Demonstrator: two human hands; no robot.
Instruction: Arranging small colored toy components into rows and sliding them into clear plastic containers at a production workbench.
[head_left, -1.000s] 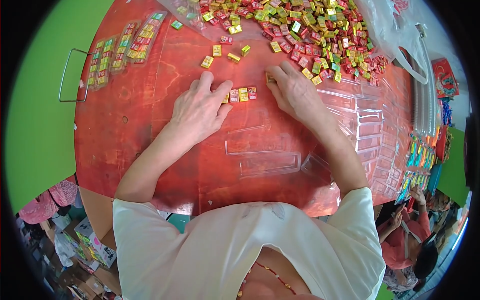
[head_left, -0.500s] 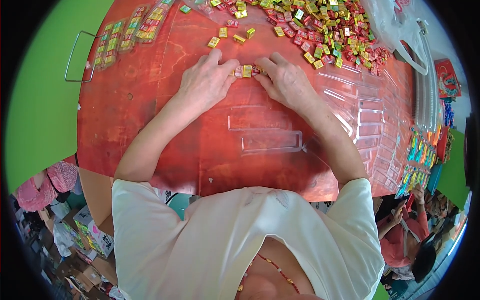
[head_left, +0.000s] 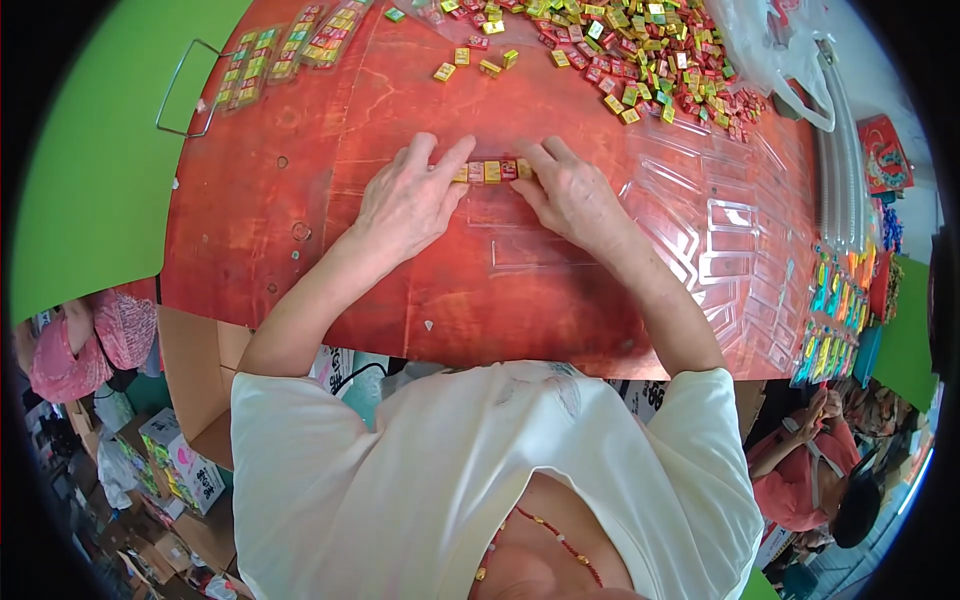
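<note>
A short row of small yellow and red boxes lies lined up between my hands. My left hand grips its left end, and my right hand grips its right end, both with thumb and fingers pressed in. The row is at a clear plastic tray on the red tabletop; whether it rests inside cannot be seen. Nearer to me lies another clear tray. A few loose yellow boxes sit beyond my hands.
A large heap of small boxes covers the far right, beside a white plastic bag. Many clear trays spread at the right. Filled trays lie far left near a metal handle. A co-worker sits at lower right.
Both hands have brought the row of small boxes nearer to me, onto or over a clear tray. The whole view has shifted slightly.
</note>
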